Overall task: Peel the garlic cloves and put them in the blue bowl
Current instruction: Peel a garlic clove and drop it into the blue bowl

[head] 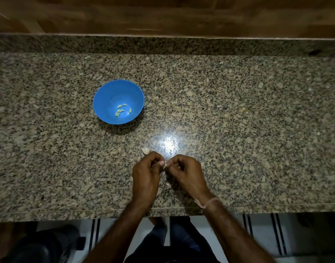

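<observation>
A garlic clove is pinched between left hand and right hand.
Fingers of both are curled round it; peeled cloves are seen in the blue bowl.

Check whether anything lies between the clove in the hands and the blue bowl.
Nothing visible blocks it. The left hand and right hand pinch the clove; one garlic piece lies low on the counter beside the path to the blue bowl.

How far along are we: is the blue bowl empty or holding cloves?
Not empty: the blue bowl holds a few peeled cloves, lying on its bottom.
</observation>
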The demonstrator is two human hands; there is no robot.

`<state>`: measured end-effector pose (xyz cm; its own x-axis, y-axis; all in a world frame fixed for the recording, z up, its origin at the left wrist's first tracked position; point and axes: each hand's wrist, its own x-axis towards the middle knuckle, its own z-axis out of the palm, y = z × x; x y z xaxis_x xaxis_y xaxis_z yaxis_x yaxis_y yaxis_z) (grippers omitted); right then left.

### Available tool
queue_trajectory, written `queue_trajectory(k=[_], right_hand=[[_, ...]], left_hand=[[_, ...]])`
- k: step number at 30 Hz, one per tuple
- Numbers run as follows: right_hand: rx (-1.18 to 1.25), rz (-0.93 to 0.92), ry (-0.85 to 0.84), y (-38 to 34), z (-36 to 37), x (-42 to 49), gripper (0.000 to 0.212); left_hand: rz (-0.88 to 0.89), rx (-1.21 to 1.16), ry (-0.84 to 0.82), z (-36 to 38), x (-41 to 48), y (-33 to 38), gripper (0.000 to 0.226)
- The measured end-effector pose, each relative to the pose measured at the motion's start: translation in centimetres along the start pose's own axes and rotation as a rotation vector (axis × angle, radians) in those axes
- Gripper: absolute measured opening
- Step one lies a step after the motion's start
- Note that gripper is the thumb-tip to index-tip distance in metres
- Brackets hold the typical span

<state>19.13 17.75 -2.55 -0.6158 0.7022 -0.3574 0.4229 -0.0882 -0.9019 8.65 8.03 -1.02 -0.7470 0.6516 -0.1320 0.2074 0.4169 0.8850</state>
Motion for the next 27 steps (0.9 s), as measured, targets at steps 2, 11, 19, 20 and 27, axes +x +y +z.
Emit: queue_trajectory(k=[2, 11, 19, 20, 27], right_hand=[[-0.01, -0.007, 0.002, -0.2, -0.1, 0.0, 0.009], [-0.026, -0.001, 0.077, -0.1, 0.1, -0.3, 0.009], [-0.025, 0.082, 0.065, 0.1, 0.2, 0.2, 0.008], [-0.04, 0.077, 0.075, 0.3, 0.2, 0.3, 0.008], [-0.165, -0.075, 0.161, 0.5, 0.4, -0.1, 0.012]], left_hand=[[-0.022, -0.051, -0.023, -0.1, -0.1, 0.1, 0.019], [-0.387, -0.476, -0.134, 0.4, 0.4, -1.3, 0.009], [-0.553, -0.678, -0.138, 1.0, 0.5, -1.8, 0.008], [-0.535, -0.645, -0.122, 1.1, 0.4, -1.9, 0.008], [-0.504, -0.558, -0.04, 1.5, 0.5, -2.4, 0.01]])
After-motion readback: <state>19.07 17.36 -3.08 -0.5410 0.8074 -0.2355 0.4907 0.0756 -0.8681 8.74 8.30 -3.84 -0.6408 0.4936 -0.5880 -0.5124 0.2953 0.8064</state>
